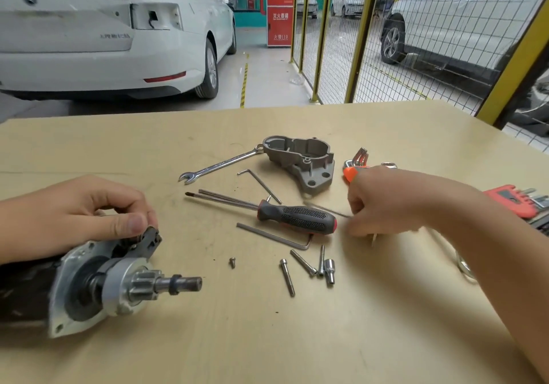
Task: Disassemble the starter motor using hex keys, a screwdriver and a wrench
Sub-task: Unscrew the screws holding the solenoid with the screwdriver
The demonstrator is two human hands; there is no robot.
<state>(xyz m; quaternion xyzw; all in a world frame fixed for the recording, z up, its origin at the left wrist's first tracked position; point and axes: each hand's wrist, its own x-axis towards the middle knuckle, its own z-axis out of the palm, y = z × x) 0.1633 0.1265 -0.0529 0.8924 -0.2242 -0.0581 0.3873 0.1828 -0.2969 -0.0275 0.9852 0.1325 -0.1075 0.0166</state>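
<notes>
The left hand's [80,217] fingers [130,223] curl over the top of the starter motor [89,285], thumb and fingertips pinching a small black part [150,241] at its upper edge. The motor lies on its side at the near left of the bench [267,339], its pinion gear and shaft [175,284] pointing right.

The right hand's [386,202] fingers are bent down toward the bench just right of the screwdriver handle; a thin metal piece [373,239] shows under them, but motion blur hides whether they grip it.

The screwdriver [285,215], black and red in the handle, lies in the middle of the bench with its tip to the left. A large hex key [276,236] lies just near of it, its bend touching the handle's underside; a smaller hex key [261,183] lies just beyond. Farther off, a combination wrench [219,165] lies slantwise, its ring end beside the removed grey nose housing [303,160].

Nearer the viewer, loose bolts [287,276] and a small socket [329,270] lie close together, with one short screw [232,262] apart on their left. An orange hex key set [355,165] lies beyond the right hand, and a red holder of keys [517,201] sits at the right edge.

Beyond the bench stand a white car [104,33] and a yellow mesh fence [356,36].
</notes>
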